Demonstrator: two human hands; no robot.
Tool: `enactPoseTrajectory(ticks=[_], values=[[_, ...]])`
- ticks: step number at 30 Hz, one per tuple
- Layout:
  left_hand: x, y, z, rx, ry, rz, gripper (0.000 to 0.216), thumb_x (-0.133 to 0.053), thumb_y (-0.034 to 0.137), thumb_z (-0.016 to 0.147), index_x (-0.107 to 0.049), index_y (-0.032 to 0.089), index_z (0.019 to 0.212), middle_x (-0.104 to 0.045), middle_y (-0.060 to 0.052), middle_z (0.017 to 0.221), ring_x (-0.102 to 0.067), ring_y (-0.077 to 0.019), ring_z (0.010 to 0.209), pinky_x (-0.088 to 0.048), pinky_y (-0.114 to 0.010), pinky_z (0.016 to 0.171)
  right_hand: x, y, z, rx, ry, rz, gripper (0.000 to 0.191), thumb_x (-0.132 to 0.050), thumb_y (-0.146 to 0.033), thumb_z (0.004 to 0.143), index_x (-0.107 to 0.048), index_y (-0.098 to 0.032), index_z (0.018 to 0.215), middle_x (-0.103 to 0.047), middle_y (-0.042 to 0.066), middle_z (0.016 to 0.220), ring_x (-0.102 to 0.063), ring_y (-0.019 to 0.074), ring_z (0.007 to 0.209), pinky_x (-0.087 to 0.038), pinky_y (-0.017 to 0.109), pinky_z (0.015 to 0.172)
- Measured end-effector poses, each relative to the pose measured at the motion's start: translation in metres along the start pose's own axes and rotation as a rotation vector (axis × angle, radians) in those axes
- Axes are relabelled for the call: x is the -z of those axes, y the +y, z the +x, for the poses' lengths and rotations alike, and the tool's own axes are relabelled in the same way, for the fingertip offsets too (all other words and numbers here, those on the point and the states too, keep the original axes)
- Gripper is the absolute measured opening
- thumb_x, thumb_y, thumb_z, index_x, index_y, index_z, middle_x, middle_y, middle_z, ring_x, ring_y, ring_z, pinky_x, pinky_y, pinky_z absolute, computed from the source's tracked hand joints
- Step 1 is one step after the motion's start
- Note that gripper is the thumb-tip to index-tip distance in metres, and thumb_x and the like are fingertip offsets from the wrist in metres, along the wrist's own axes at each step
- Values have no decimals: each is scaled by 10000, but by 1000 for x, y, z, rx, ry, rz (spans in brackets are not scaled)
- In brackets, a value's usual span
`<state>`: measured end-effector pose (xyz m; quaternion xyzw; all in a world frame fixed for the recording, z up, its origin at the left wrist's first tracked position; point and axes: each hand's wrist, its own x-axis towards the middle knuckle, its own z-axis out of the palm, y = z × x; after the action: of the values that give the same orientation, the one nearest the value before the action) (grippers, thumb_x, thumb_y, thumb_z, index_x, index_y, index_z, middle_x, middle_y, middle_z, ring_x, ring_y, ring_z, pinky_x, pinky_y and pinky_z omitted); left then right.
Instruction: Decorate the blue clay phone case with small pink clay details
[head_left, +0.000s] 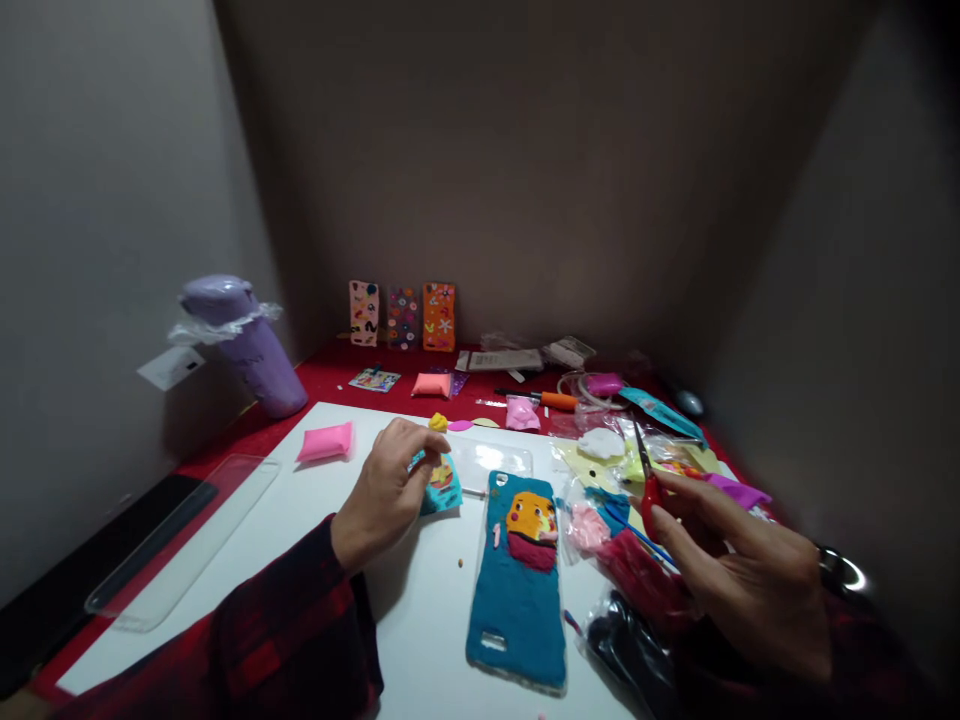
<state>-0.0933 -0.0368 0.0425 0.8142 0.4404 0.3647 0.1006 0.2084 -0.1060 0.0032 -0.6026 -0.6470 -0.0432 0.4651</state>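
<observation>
My left hand (pixel 390 490) is closed in a pinch on a small blue-green clay packet (pixel 442 486) above the white board (pixel 300 540). My right hand (pixel 742 575) grips red-handled scissors (pixel 645 480), blades pointing up and away. Between the hands lies a phone case (pixel 517 585) covered in teal clay, with a yellow and magenta face figure on it. A clear empty phone case (pixel 491 465) lies just beyond it.
A pink clay pack (pixel 326 441) sits at the board's far left. A purple wrapped bottle (pixel 244 345) stands at the left wall. Three decorated cases (pixel 403 316) lean on the back wall. Clay bags (pixel 637 570) clutter the right. A clear tray (pixel 187 540) lies at left.
</observation>
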Motion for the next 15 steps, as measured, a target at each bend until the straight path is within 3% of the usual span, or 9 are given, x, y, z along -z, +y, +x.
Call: enactPoseTrajectory(ticks=[5, 7, 11, 15], values=[[26, -20, 6, 218, 283, -54, 126, -466, 153, 798, -583, 200, 804, -595, -8, 763, -552, -182, 790, -443, -348, 765, 2, 2, 1, 18, -17, -13, 271, -589, -406, 785, -675, -210, 950, -655, -15, 594, -555, 131, 418, -426, 251, 407], [37, -33, 6, 267, 334, -53, 122, -484, 190, 793, -574, 191, 875, -605, -16, 797, -561, -181, 796, -459, -344, 756, 2, 2, 3, 20, 1, -21, 283, -569, -428, 786, -680, -211, 930, -656, -6, 594, -588, 157, 456, -430, 262, 405], [46, -49, 2, 288, 282, -45, 110, -513, 257, 796, -583, 181, 835, -611, -22, 772, -570, -174, 744, -482, -327, 700, 1, 4, 4, 37, 25, -23, 288, -575, -439, 773, -685, -211, 909, -664, -3, 597, -614, 176, 474, -450, 272, 410], [38, -38, -5, 190, 71, -72, 140, -642, 293, 727, -626, 193, 824, -643, -31, 857, -576, -201, 847, -469, -374, 799, 1, 8, 5, 63, 32, -7, 251, -601, -401, 778, -680, -211, 922, -683, -7, 636, -629, 162, 492, -468, 255, 437]])
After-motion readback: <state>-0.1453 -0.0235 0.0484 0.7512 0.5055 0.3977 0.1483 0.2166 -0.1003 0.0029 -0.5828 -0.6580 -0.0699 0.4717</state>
